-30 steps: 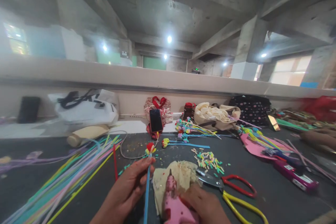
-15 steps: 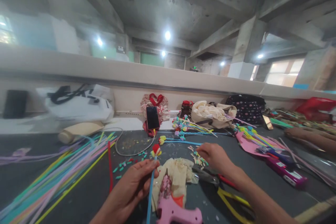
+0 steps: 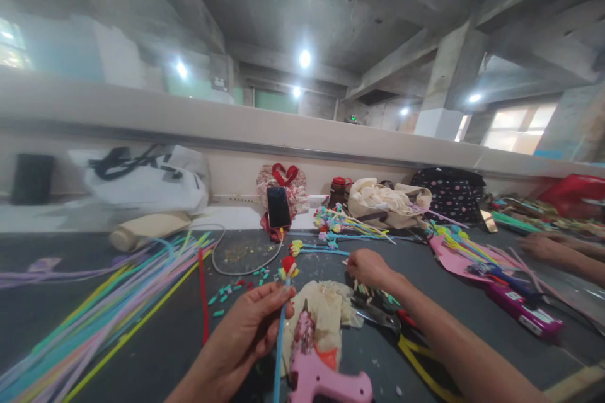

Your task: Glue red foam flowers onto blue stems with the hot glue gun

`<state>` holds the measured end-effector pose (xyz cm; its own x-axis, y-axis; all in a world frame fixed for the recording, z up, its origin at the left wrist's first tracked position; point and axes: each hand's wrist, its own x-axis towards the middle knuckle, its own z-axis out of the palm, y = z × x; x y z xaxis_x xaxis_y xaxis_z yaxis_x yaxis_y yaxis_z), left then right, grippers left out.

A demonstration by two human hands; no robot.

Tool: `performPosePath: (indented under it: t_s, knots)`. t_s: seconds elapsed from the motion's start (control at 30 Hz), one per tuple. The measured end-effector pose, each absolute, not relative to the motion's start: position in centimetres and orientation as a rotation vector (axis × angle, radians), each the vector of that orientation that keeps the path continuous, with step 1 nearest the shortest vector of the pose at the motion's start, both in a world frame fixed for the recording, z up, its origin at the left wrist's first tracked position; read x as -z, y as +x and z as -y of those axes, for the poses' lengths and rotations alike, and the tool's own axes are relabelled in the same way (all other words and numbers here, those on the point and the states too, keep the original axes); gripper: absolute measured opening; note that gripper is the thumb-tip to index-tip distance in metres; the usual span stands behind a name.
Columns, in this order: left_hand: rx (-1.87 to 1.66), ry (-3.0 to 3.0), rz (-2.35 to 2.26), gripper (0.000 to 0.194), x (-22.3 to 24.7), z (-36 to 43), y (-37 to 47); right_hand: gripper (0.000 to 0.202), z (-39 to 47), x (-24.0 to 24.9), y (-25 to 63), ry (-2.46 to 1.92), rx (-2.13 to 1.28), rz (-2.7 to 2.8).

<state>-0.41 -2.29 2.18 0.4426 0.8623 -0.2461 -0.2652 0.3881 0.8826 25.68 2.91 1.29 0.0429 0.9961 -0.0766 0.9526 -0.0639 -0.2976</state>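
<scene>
My left hand (image 3: 250,321) pinches the blue stem (image 3: 278,356) of a small pipe-cleaner flower, its red and yellow head (image 3: 288,267) upright above my fingertips. Over the pale cut pieces (image 3: 368,296) on the dark table is my right hand (image 3: 371,269), its fingers curled together; what they hold, if anything, is hidden. A pink glue gun (image 3: 326,384) lies on a stained cream pad (image 3: 324,293), nozzle pointing away from me. Dark-bladed cutters (image 3: 378,317) with yellow handles lie partly under my right forearm. Beyond my right hand rests a yellow-headed flower (image 3: 295,247) with a blue stem.
Colourful pipe cleaners (image 3: 118,308) spread across the left side, beside a red one (image 3: 203,293). Green snippets (image 3: 222,299) lie near my left hand. Further back are a phone (image 3: 278,208) with a cable and finished flowers (image 3: 333,219). Another person's hands (image 3: 548,245) are at right.
My right hand has moved slightly left and down over the pale pieces, covering some of them. My left hand still holds the flower. The camera view has shifted a little.
</scene>
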Motion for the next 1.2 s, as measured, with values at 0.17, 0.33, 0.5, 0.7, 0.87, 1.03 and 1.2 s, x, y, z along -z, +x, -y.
performPosePath:
  t_s: [0.17, 0.33, 0.5, 0.7, 0.87, 1.03, 1.2]
  knots:
    - [-0.837, 0.859, -0.816, 0.026, -2.2, 2.3, -0.4, 0.016, -2.0, -2.6, 26.9, -1.839, -0.749, 1.814]
    - [-0.821, 0.905, -0.803, 0.027, -2.1, 2.4, -0.3, 0.022, 0.3, -3.2, 26.2, -1.497, -1.039, 1.599]
    - [-0.850, 0.933, -0.770, 0.028, -1.5, 2.3, 0.0, 0.024, 2.1, -3.4, 23.0, -1.237, -1.188, 1.445]
    - [-0.880, 0.902, -0.753, 0.028, -0.9, 2.1, 0.3, 0.022, 2.6, -3.1, 17.9, -1.003, -1.327, 1.249]
    - [-0.971, 0.795, -0.673, 0.027, -1.0, 2.2, 0.3, 0.019, 2.6, -2.9, 14.6, -0.932, -1.337, 1.200]
    - [-0.998, 0.753, -0.661, 0.032, -1.2, 2.2, 0.2, 0.021, 2.5, -3.1, 13.5, -0.998, -1.269, 1.238]
    - [-1.006, 0.760, -0.678, 0.029, -1.2, 2.1, 0.1, 0.021, 2.4, -3.0, 13.9, -1.065, -1.209, 1.331]
